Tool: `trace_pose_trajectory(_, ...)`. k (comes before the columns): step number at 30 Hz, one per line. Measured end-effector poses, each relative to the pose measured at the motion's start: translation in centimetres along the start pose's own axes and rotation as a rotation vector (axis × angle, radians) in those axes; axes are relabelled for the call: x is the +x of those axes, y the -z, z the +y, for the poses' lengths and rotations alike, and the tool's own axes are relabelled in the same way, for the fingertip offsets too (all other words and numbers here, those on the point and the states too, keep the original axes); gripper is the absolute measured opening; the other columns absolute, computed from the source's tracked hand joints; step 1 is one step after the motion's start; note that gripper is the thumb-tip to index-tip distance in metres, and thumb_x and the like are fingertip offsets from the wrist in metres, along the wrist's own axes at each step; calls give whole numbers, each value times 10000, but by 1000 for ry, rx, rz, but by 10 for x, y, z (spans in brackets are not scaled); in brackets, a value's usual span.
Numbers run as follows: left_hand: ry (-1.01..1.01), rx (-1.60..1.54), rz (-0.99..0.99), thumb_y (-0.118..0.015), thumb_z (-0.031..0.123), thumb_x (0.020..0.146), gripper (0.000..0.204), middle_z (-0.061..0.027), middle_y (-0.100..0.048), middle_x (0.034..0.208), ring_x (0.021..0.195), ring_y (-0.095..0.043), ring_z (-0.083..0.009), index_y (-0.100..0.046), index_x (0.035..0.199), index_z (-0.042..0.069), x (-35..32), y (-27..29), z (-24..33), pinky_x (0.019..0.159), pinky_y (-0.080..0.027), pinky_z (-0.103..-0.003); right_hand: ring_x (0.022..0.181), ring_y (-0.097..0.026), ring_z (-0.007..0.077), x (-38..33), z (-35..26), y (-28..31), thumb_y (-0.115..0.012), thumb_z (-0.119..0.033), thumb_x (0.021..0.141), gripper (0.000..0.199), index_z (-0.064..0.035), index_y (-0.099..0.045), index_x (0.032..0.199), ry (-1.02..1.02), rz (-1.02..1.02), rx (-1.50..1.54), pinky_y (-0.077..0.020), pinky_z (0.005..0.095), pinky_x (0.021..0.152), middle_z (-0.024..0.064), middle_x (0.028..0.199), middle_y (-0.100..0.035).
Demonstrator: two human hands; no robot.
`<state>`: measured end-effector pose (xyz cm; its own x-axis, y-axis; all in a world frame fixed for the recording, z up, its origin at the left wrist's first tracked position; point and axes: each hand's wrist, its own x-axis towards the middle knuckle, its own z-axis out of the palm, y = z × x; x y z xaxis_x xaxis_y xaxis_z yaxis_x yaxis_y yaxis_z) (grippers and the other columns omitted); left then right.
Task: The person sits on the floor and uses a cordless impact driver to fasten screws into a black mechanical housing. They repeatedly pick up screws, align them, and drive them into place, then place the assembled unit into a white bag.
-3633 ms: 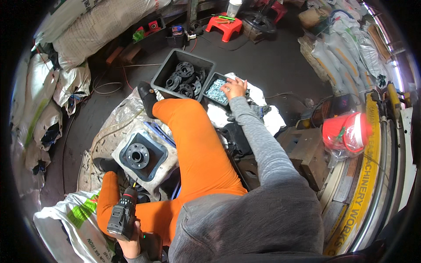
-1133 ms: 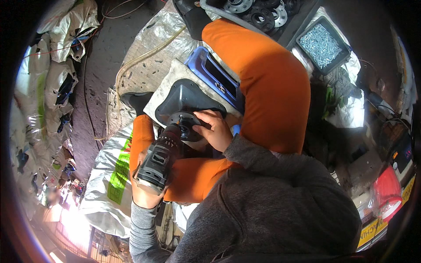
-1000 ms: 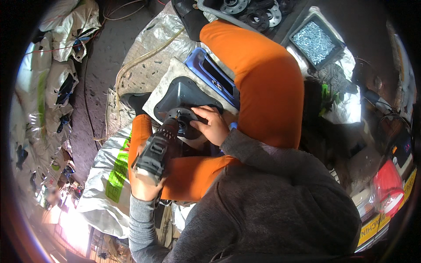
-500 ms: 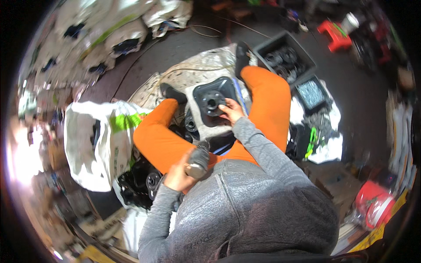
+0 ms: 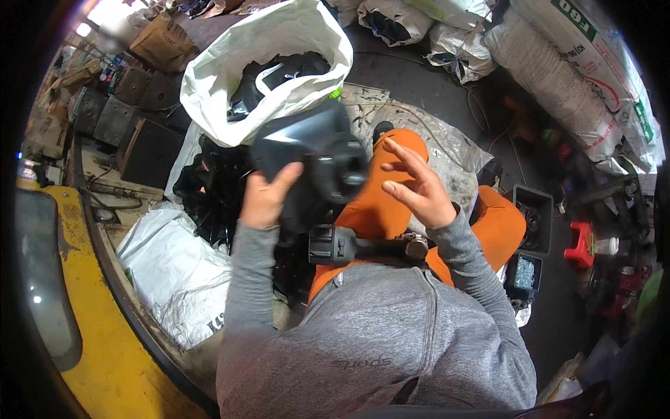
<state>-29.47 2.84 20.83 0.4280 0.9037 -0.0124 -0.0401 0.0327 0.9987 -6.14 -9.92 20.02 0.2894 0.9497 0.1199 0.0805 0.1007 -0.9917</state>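
Note:
My left hand (image 5: 269, 199) grips a black plastic square base (image 5: 296, 143) by its near edge, thumb on top. A round flanged hub (image 5: 345, 167) sits on the base's right side; both are smeared by motion. Just right of the hub, apart from it, my right hand (image 5: 422, 192) is raised with fingers spread and nothing in it. Across my lap lies a dark cordless power driver (image 5: 363, 248), its blocky end to the left and its metal-looking end to the right. The held base hangs in front of a white sack (image 5: 202, 87) with black parts inside.
More black parts (image 5: 213, 185) lie heaped left of my legs, beside a folded white sack (image 5: 181, 269). Grey bins (image 5: 548, 216) stand right of my knee, near a red stool (image 5: 579, 244). Filled sacks (image 5: 558, 77) line the far right. A yellow machine edge (image 5: 91, 293) is at left.
My left hand has let go of the power driver, now on my lap, and taken the black base. My right hand has come off the part. The view has turned left.

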Motion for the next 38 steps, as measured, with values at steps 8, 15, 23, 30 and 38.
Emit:
trace_pose_trajectory(8,465,-103,398,-670,218,856,300,-90,-674,959,818,-658,-202,-629,1052,-5,23,157,-137,747,-523,-322,980,-626,234,-28,-147,47,-641,-25,770,285,-61,-693,1047,1110,-330,-320,-497,371,866,106,1052,-675)
trace_pose_trajectory(15,655,1128,519,-630,313,881,390,-132,-668,902,778,-666,-223,-600,1077,-23,25,183,-113,691,-529,-335,941,-630,238,-15,-154,57,-650,-56,776,260,-69,-686,1034,1093,-130,-394,-501,352,828,93,1009,-679)
trace_pose_trajectory(23,-398,809,235,-681,191,843,301,-95,-667,807,683,-605,-133,-642,1109,56,193,95,19,662,-489,-280,901,-635,260,-10,-98,90,-612,18,773,264,-39,-675,1023,505,300,-623,-499,335,803,119,979,-677)
trace_pose_trajectory(30,-347,1476,-52,-671,426,788,522,-210,-637,1095,1051,-587,-373,-636,1125,28,356,6,-79,895,-466,-426,926,-633,282,-131,-8,165,-582,-39,827,223,-29,-672,1031,8,841,-992,-488,346,833,129,997,-671)
trace_pose_trajectory(38,-287,1308,-87,-738,445,760,635,-249,-612,1165,1091,-599,-357,-631,1094,-84,472,8,-157,933,-468,-381,952,-643,287,-299,146,209,-614,-203,825,191,-137,-707,978,-707,1528,-585,-494,388,875,105,1042,-675)
